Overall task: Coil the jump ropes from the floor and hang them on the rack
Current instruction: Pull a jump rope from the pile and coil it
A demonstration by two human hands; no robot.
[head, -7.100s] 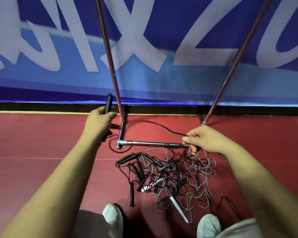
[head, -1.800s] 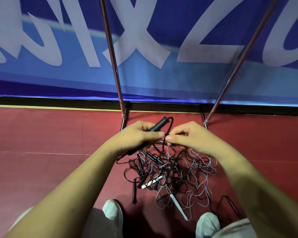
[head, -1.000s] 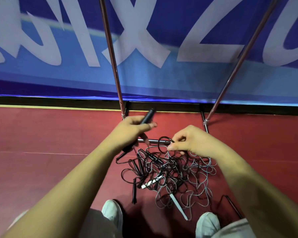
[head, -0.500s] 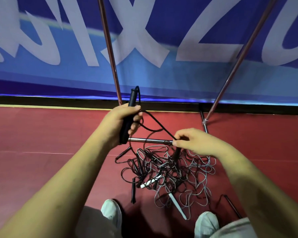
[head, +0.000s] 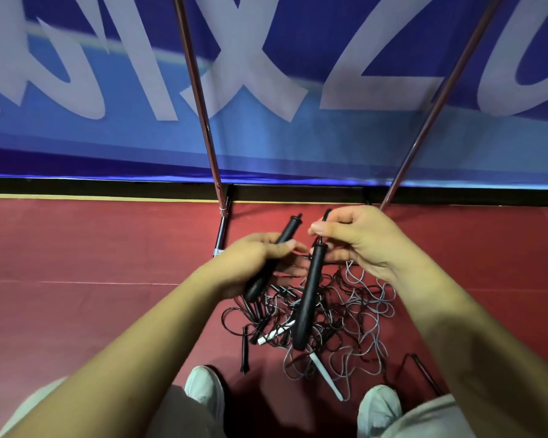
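A tangled heap of black and grey jump ropes (head: 339, 314) lies on the red floor between my feet. My left hand (head: 253, 263) grips one black handle (head: 285, 232) that points up and to the right. My right hand (head: 358, 238) pinches the black cord at the top of a second black handle (head: 307, 298), which hangs down over the heap. The two hands are close together above the pile. The rack's two thin metal uprights (head: 200, 99) rise from a base behind my hands; its hanging bar is out of view.
A blue banner with white letters (head: 266, 74) covers the wall behind the rack. The right upright (head: 437, 105) leans to the right. White rope handles (head: 326, 374) lie in the heap. My white shoes (head: 203, 390) stand at the near edge.
The second black handle has come up out of the heap and now dangles from my right hand. My left hand has lowered and tilted its handle, and the hands have drawn together.
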